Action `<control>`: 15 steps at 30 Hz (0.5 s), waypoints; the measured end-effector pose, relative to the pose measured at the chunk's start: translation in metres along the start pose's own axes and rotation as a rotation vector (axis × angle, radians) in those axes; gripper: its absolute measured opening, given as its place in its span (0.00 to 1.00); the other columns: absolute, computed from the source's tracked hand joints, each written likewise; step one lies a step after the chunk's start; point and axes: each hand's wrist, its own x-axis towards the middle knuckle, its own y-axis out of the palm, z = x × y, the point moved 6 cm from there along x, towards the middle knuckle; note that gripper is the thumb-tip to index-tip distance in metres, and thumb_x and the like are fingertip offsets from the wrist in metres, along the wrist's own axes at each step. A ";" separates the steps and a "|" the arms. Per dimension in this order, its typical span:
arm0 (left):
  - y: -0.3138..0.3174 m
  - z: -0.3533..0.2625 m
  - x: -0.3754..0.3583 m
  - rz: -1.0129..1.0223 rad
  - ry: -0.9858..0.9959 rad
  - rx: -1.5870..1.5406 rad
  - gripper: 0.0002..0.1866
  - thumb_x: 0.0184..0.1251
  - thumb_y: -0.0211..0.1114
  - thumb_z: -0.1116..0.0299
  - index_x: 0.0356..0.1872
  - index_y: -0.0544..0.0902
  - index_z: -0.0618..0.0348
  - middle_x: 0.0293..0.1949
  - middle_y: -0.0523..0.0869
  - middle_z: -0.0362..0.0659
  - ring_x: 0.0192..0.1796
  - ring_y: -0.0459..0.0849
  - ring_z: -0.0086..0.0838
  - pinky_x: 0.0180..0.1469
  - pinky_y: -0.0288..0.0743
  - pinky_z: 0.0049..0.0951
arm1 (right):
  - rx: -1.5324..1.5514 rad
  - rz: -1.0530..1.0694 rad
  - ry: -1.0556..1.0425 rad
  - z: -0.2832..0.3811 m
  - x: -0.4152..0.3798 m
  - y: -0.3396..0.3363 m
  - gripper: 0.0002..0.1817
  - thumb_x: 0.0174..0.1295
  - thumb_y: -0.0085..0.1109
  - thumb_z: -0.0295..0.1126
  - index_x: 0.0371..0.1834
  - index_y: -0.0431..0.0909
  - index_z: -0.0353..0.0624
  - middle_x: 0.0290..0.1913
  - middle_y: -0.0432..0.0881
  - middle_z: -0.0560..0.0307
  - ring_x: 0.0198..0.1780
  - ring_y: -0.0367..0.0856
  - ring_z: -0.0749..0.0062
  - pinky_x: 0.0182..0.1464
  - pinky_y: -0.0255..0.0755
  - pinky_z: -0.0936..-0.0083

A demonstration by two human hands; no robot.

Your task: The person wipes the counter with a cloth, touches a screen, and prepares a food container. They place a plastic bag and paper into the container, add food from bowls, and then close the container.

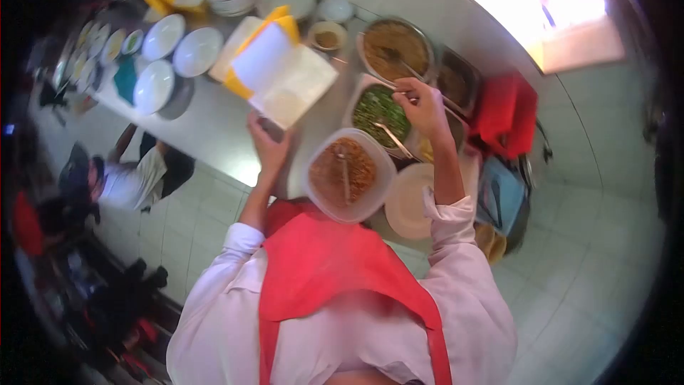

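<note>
My left hand (268, 144) is at the near corner of an open white and yellow box (296, 93), its fingers partly hidden by the box edge. My right hand (422, 105) is closed in a pinch on a thin utensil handle, above the edge of a metal tray of chopped greens (375, 105). A spoon (394, 140) rests in the greens. Behind them stands a round container of brown sauce (396, 50) with a utensil in it. Nearest my apron, a clear square tub (343, 177) holds reddish-brown crumbly food and a spoon.
White bowls (197, 52) and small dishes line the left of the counter (214, 128). A red container (507, 114) and a blue tray (501, 196) are at the right. A round pale lid (408, 203) lies beside the tub. Another person (132, 178) is at the far left.
</note>
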 end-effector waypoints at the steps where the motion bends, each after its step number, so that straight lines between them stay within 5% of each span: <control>1: 0.002 0.009 -0.001 -0.013 -0.004 -0.011 0.52 0.46 0.77 0.64 0.70 0.52 0.65 0.59 0.67 0.57 0.61 0.70 0.47 0.65 0.64 0.41 | -0.206 -0.113 0.197 -0.023 -0.023 -0.029 0.18 0.55 0.66 0.34 0.48 0.81 0.38 0.42 0.86 0.46 0.42 0.86 0.61 0.47 0.78 0.70; 3: 0.004 0.012 0.000 0.021 -0.029 -0.067 0.54 0.46 0.78 0.64 0.70 0.51 0.66 0.62 0.66 0.58 0.63 0.69 0.45 0.65 0.64 0.41 | -0.420 -0.255 0.429 -0.072 -0.074 -0.071 0.20 0.54 0.67 0.39 0.47 0.82 0.39 0.42 0.86 0.45 0.42 0.86 0.59 0.47 0.78 0.69; 6: 0.006 0.009 0.000 0.034 0.022 -0.078 0.54 0.48 0.78 0.62 0.70 0.51 0.67 0.63 0.65 0.58 0.63 0.68 0.45 0.65 0.63 0.41 | -0.618 -0.107 0.659 -0.130 -0.130 -0.072 0.23 0.51 0.69 0.48 0.44 0.84 0.43 0.38 0.86 0.47 0.42 0.85 0.55 0.45 0.76 0.62; 9: 0.009 0.011 -0.001 0.026 0.058 -0.093 0.53 0.50 0.78 0.61 0.71 0.51 0.67 0.63 0.65 0.58 0.64 0.68 0.45 0.66 0.62 0.40 | -0.634 -0.044 0.717 -0.114 -0.143 -0.052 0.23 0.51 0.69 0.47 0.45 0.84 0.43 0.39 0.86 0.46 0.42 0.85 0.53 0.46 0.76 0.61; 15: 0.015 0.035 -0.006 0.081 0.130 -0.058 0.50 0.55 0.75 0.55 0.70 0.53 0.68 0.63 0.64 0.58 0.65 0.65 0.46 0.68 0.58 0.42 | -0.599 -0.448 0.579 -0.143 -0.159 -0.078 0.14 0.49 0.66 0.38 0.36 0.85 0.42 0.36 0.85 0.42 0.40 0.84 0.49 0.43 0.76 0.59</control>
